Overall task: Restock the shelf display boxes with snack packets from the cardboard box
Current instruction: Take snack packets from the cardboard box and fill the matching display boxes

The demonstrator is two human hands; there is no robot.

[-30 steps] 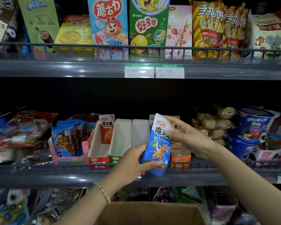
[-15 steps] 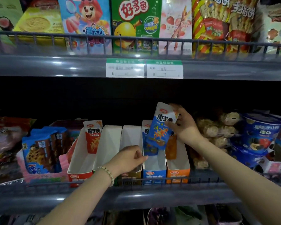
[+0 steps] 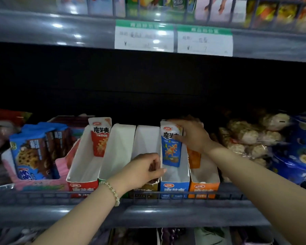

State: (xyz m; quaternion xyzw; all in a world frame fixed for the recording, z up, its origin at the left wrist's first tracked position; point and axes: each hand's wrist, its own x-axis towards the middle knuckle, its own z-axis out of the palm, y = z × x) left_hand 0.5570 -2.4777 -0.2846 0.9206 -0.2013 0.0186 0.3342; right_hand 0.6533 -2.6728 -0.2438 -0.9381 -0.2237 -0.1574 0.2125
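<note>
Head view. The right hand (image 3: 191,137) grips the top of the blue packet (image 3: 171,152), its fingers (image 3: 179,138) clamped across the printed face. The packet stands upright at the rear of the blue display box (image 3: 174,185) on the shelf (image 3: 148,213). The left hand (image 3: 141,171) has its fingers curled round the top edge of the adjoining olive box (image 3: 147,140), beside the blue box's wall. A red packet (image 3: 100,138) stands in the red box (image 3: 81,186). An orange packet (image 3: 193,158) stands in the orange box (image 3: 203,187).
</note>
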